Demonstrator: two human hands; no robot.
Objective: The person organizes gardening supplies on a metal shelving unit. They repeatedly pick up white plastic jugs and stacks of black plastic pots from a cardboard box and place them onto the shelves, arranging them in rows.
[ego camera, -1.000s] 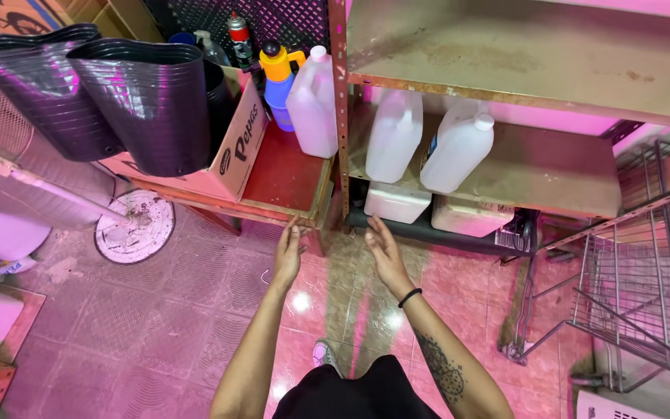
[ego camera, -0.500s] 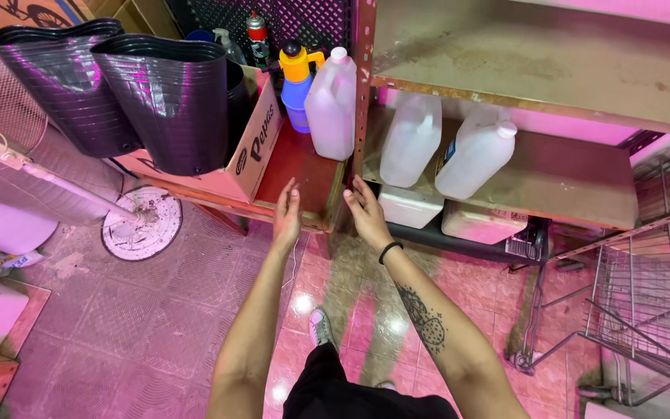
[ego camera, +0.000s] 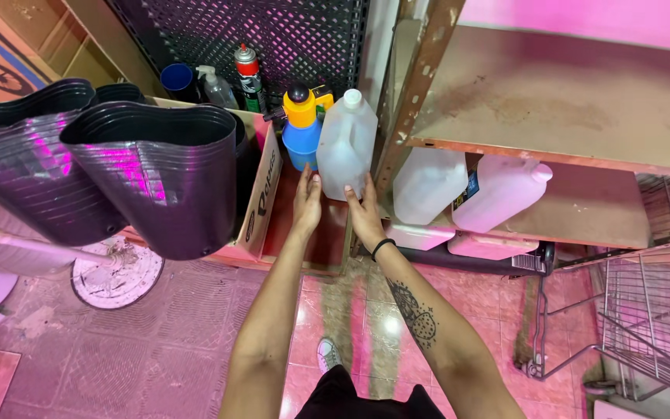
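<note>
Translucent white plastic jug [ego camera: 346, 147] is standing on the low red shelf [ego camera: 327, 240], just beside the blue sprayer bottle [ego camera: 302, 133] with its yellow top. I am bringing my left hand [ego camera: 307, 203] and right hand [ego camera: 366, 213] up at its base, fingers spread, fingertips touching, nothing pinched yet. Contents: cannot tell. Risk, as I judge it: nudging the sprayer over, or the jug slipping from a bottom-only grip.

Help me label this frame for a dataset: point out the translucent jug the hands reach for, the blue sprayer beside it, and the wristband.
translucent jug [ego camera: 347, 140]: head view, on its front wall.
blue sprayer [ego camera: 302, 143]: head view, on its blue body.
wristband [ego camera: 382, 247]: head view, on the black band.
</note>
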